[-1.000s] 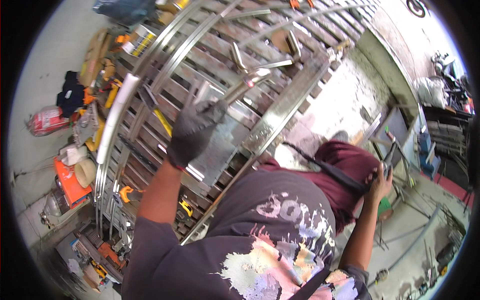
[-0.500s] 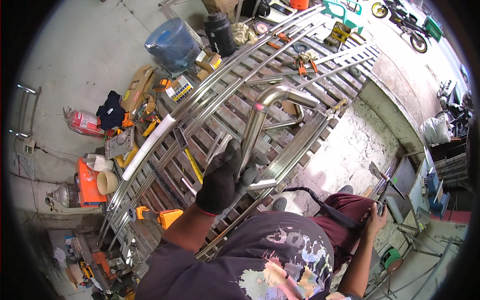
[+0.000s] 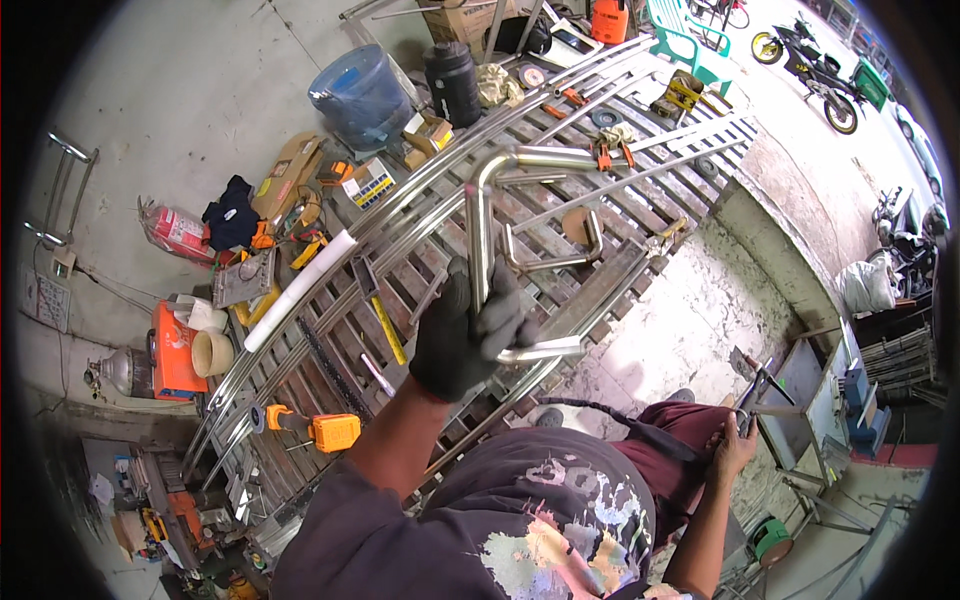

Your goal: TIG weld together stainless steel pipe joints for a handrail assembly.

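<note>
My left hand [image 3: 470, 325], in a black and grey glove, is closed around a bent shiny steel tube [image 3: 480, 225] and holds it above a slatted metal bench [image 3: 430, 268]. The tube rises from the fist and bends right at its top; its short lower end sticks out right below the fingers. Past it, a smaller U-shaped steel tube [image 3: 550, 265] lies on the slats. My bare right hand [image 3: 735, 447] is low at the right, by my thigh, its fingers closed on what looks like a welding torch [image 3: 743, 424] with a black sheathed cable [image 3: 660, 437]. Fingers partly hide the torch.
Long steel pipes [image 3: 425, 215] run along the bench's far left side. A yellow cordless angle grinder [image 3: 325, 431] lies near my left elbow. Orange clamps [image 3: 612, 155], a blue bin [image 3: 362, 95], cartons and an orange machine [image 3: 178, 350] stand around. A motorcycle [image 3: 820, 75] is far right.
My left hand has turned the bent tube, so its upper arm now points more level to the right. The smaller tube behind shows more fully. The view has shifted slightly; my right hand keeps its grip.
</note>
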Motion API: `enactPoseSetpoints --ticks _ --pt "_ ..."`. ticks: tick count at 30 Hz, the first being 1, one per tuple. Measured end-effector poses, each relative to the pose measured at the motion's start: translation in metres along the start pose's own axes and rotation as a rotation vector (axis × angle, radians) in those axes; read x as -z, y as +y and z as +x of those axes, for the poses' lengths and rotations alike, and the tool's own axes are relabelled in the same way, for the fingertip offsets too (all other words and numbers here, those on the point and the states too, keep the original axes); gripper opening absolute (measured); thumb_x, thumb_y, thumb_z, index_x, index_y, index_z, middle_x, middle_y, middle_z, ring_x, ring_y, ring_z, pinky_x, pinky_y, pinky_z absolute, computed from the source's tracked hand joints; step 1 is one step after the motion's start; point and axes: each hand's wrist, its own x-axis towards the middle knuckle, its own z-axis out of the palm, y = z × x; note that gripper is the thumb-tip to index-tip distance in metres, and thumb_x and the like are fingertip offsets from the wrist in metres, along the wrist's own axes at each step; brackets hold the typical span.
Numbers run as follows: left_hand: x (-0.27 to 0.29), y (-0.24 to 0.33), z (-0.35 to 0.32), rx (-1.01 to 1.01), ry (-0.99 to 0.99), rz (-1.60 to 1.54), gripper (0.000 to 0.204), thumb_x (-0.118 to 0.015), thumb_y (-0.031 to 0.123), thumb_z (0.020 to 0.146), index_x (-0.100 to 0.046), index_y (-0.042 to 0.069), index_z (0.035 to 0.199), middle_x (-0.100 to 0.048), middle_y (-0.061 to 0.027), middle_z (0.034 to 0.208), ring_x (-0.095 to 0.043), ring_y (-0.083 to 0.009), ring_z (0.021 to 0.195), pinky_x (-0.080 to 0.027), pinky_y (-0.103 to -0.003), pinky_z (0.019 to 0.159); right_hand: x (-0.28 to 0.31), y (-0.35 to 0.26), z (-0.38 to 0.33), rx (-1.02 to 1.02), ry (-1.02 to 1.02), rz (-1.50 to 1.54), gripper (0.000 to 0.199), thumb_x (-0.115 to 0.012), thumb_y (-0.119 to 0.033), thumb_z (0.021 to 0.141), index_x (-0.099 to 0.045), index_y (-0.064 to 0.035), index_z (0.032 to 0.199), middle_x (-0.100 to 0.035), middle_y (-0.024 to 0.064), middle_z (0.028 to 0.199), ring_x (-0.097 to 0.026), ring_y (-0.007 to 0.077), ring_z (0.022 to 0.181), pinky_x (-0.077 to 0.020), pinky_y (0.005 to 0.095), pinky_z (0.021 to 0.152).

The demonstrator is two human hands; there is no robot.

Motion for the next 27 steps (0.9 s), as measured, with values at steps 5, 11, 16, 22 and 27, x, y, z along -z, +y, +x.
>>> enactPoseSetpoints --ticks 5,11,16,22,27 --pt "0.011 0.015 0.017 -0.055 -0.224 -0.16 0.049 -0.05 0.049 0.105 -0.059 0.007 0.129 -0.071 -0.0058 0.108 -0.067 -0.0312 0.11 -0.039 -0.055 0.115 0.003 0.013 0.01 0.079 -0.008 -0.038 0.029 -0.072 -0.018 0.097 -0.058 -0.0062 0.12 -0.057 -0.0009 0.072 -0.05 0.0075 0.05 -0.04 0.0246 0.043" --pt "0.008 0.019 0.017 -0.191 -0.056 0.038 0.05 -0.052 0.044 0.106 -0.058 0.004 0.135 -0.071 -0.0081 0.111 -0.067 -0.0338 0.115 -0.045 -0.053 0.111 -0.006 -0.003 -0.001 0.019 -0.021 -0.022 0.03 -0.071 -0.016 0.098 -0.056 -0.0068 0.123 -0.057 -0.0008 0.071 -0.051 0.0079 0.051 -0.0411 0.0246 0.043" --pt "0.011 0.024 0.012 -0.197 -0.045 0.24 0.043 -0.049 0.04 0.108 -0.06 0.003 0.129 -0.069 -0.009 0.101 -0.071 -0.027 0.092 -0.054 -0.045 0.092 -0.003 0.0 0.0 0.034 -0.023 -0.005 0.03 -0.07 -0.015 0.098 -0.056 -0.0071 0.123 -0.057 -0.0007 0.071 -0.051 0.0079 0.051 -0.0408 0.0242 0.043" --pt "-0.034 0.02 0.003 -0.262 0.241 1.309 0.011 -0.066 0.013 0.1 -0.064 0.003 0.103 -0.06 0.0002 0.076 -0.053 -0.0126 0.065 -0.045 -0.027 0.056 0.02 0.032 0.019 0.142 0.037 -0.128 0.026 -0.071 -0.013 0.097 -0.059 -0.0031 0.118 -0.058 -0.0008 0.074 -0.053 0.009 0.053 -0.0426 0.0251 0.045" --pt "-0.06 0.025 -0.005 -0.674 0.114 1.886 0.012 -0.072 0.009 0.09 -0.065 0.002 0.097 -0.059 -0.0131 0.073 -0.057 -0.0285 0.062 -0.046 -0.036 0.058 0.004 0.012 0.0 0.019 0.011 -0.087 0.032 -0.071 -0.014 0.097 -0.056 -0.004 0.123 -0.058 0.0002 0.072 -0.052 0.0096 0.051 -0.0425 0.0262 0.043"
